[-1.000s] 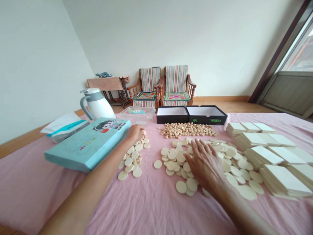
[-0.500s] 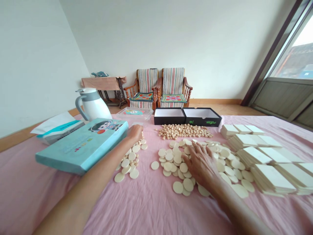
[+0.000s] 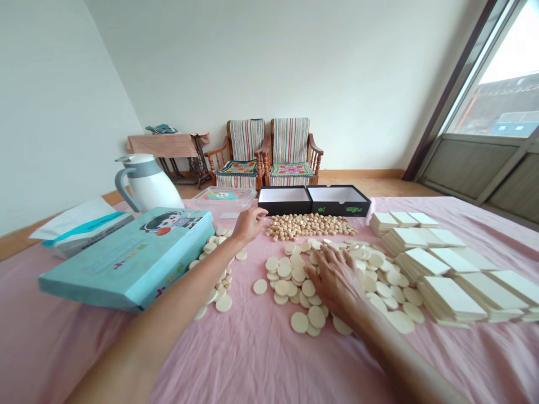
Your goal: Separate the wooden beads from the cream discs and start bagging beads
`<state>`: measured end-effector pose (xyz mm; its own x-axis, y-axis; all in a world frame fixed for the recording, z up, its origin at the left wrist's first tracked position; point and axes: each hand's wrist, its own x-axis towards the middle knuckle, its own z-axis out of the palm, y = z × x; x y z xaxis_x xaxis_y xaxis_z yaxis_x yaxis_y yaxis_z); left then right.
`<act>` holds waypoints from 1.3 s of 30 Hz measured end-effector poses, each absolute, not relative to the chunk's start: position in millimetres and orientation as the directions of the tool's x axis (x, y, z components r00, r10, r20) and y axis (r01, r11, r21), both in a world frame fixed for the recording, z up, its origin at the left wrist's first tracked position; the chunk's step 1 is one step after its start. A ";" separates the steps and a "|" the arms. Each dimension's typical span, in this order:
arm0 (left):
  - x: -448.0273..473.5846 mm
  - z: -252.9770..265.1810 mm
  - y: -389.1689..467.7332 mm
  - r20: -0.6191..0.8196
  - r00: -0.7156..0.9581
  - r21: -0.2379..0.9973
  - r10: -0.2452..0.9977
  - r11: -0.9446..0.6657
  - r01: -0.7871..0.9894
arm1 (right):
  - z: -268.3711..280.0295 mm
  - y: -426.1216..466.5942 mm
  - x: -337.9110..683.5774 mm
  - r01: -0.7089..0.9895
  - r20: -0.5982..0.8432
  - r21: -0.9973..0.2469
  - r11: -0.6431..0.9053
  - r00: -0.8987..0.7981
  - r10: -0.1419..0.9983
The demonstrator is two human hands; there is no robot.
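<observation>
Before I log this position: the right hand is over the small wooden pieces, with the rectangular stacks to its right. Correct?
Not quite: the head view shows the right hand over the round discs, not the small wooden pieces. The rectangular stacks are indeed to its right.

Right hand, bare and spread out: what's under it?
Flat, round, cream-coloured discs show around the bare right hand; whatever lies directly beneath it is covered.
</observation>
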<state>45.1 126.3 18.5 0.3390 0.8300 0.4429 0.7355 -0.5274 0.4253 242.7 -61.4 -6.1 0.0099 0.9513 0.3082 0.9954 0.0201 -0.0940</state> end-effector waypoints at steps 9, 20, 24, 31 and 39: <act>-20.3 19.2 111.5 0.269 0.350 0.252 0.898 -0.416 0.874 | -10.9 -61.9 241.6 0.994 0.339 -0.090 0.059 -0.025 0.940; -25.3 3.5 118.7 0.149 0.408 0.083 0.901 -0.422 0.903 | -11.9 -61.6 243.5 0.993 0.346 -0.077 0.091 -0.059 0.936; -22.4 4.3 121.1 0.151 0.407 0.057 0.901 -0.420 0.906 | -9.2 -62.1 243.3 0.991 0.330 -0.092 0.097 -0.061 0.942; 10.7 13.4 121.0 0.249 0.400 0.121 0.882 -0.438 0.891 | -6.6 -62.9 242.5 0.988 0.332 -0.121 0.100 -0.054 0.942; 66.8 15.3 133.4 0.384 0.355 0.276 0.853 -0.473 0.837 | -8.5 -61.4 244.0 0.988 0.333 -0.111 0.110 -0.067 0.941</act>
